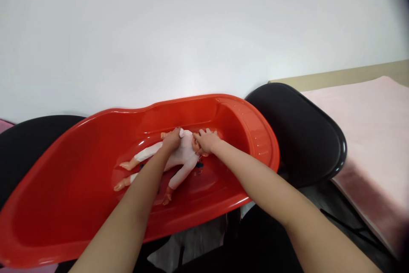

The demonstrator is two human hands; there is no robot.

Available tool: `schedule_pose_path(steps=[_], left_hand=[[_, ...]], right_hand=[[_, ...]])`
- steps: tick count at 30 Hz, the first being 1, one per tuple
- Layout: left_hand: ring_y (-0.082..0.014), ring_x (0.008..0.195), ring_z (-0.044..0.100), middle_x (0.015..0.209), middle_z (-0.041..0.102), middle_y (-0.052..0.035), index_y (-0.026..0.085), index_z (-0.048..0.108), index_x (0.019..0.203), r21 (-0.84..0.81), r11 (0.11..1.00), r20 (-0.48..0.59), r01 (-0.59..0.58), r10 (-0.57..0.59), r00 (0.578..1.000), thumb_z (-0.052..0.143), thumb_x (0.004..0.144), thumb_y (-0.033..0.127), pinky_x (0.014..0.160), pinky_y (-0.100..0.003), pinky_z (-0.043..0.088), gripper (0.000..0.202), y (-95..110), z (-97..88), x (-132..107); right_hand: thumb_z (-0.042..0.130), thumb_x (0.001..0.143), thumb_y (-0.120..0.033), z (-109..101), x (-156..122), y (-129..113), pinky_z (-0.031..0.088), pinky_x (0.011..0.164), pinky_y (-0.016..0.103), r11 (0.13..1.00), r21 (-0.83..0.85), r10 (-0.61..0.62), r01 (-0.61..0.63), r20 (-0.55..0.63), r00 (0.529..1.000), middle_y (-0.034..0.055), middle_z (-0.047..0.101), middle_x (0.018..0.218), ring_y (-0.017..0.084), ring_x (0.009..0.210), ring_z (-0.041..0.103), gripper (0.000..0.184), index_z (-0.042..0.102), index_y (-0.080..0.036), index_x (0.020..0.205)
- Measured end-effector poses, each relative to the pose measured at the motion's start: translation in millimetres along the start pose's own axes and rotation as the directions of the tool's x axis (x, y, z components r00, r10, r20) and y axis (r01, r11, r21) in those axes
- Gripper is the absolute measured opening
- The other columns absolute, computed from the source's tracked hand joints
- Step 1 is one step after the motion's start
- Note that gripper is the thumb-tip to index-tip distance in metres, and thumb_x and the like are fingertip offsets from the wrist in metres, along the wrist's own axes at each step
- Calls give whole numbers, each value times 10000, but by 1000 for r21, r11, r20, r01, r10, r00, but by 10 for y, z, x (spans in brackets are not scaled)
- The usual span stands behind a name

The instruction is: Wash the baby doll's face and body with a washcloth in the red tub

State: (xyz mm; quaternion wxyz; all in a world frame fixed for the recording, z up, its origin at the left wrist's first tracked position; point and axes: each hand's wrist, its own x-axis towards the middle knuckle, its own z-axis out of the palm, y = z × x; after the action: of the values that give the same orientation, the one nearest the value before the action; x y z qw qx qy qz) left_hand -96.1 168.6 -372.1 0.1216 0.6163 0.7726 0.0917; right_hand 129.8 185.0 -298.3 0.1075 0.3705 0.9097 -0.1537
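A baby doll [183, 156] in a white long-sleeved outfit lies on its back in a red baby bathtub [79, 170], head to the right and bare feet to the left. My left hand [172, 139] is closed over the doll's far arm, and a bit of white cloth [182, 133] shows at its fingers. Whether that cloth is the sleeve or a separate piece, I cannot tell. Across the doll's head rests my right hand [207, 141], its fingers curved around the top and side. Something small and dark blue [199, 165] sits beneath the doll's shoulder.
Black chair seats [297, 132] are at the tub's right and left [35, 145]. A white wall [179, 30] rises behind the tub. To the right is a surface covered with a pink cloth [370, 136]. My dark-clothed legs are below the near rim.
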Motion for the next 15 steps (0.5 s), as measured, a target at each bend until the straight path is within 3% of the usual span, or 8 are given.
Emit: schedule_pose_path(steps=[4,7,10,12,15], left_hand=[[-332,1324,608,1483,628,-188,178,618,1341,66,994,-20,90,-89,996,400,997,103,1135,-479,407,414,-344,-79,-32],[-355,1368,574,1483,607,-236,135,594,1353,106,983,-49,153,-148,988,421,990,106,1132,-487,405,404,-428,-158,-38],[-378,1267,619,1374,649,-263,116,605,1283,100,974,-131,203,-189,973,450,1016,181,1059,-493,440,315,-210,-210,36],[-337,1120,665,1276,697,-212,146,618,1233,18,988,-163,151,-146,976,479,1041,271,969,-439,476,268,62,-197,115],[-254,1016,668,1172,749,-128,172,651,1157,-111,991,3,-69,69,998,515,1019,225,889,-344,471,201,427,-84,206]], right_hand=[[826,827,-545,5,33,13,364,1155,775,1000,0,-2,2,-3,1000,182,465,1591,421,1458,406,948,398,-289,1632],[823,828,-554,17,51,18,364,1155,777,1000,1,2,-2,-7,1000,180,458,1596,422,1461,399,950,392,-298,1636],[816,835,-547,-1,28,12,367,1158,765,1000,7,5,-5,4,1000,181,454,1597,423,1459,400,927,403,-304,1628],[811,841,-531,-29,-3,4,368,1168,744,1000,10,10,-10,5,1000,181,451,1603,419,1462,399,920,396,-313,1632],[812,837,-513,-54,-36,-3,375,1176,716,1000,10,22,-22,9,1000,177,429,1630,419,1476,386,940,371,-326,1645]])
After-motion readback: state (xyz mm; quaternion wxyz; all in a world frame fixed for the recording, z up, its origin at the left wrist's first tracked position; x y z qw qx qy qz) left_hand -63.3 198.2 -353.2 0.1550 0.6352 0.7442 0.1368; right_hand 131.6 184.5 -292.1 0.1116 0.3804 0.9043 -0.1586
